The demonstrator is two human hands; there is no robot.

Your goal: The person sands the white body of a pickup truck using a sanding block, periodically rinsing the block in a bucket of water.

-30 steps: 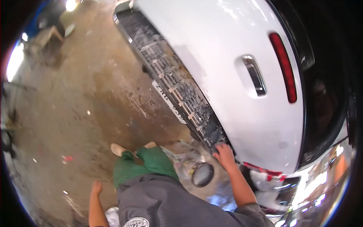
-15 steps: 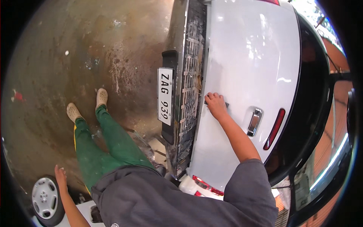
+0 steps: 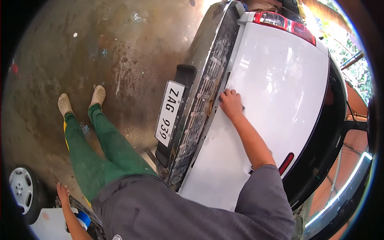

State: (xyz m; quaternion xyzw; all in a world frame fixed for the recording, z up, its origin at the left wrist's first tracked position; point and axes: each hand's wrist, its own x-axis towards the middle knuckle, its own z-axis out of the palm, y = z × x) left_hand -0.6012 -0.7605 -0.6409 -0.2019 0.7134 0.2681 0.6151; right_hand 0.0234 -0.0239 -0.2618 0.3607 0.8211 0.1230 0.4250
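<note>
My right hand point(image 3: 231, 103) lies on the lower part of a vehicle's white tailgate point(image 3: 276, 80). Its fingers are curled over a dark flat block point(image 3: 243, 108), pressed against the paint. Only the block's edges show past the fingers and palm. My left hand point(image 3: 63, 193) hangs away from the tailgate at the lower left, near a car wheel, with its fingers loosely apart and nothing visible in them.
A scuffed dark bumper point(image 3: 208, 80) with a number plate point(image 3: 170, 113) juts out below the tailgate. Red and clear tail lamp point(image 3: 286, 25) sits at the far corner. A wheel point(image 3: 25, 192) and a white body panel point(image 3: 50, 224) are at lower left. The concrete floor point(image 3: 132, 52) looks stained.
My view has turned, bringing the far tail lamp into sight. My right hand, still on the block, has moved along the tailgate toward that far side. My left hand stays low at the side.
</note>
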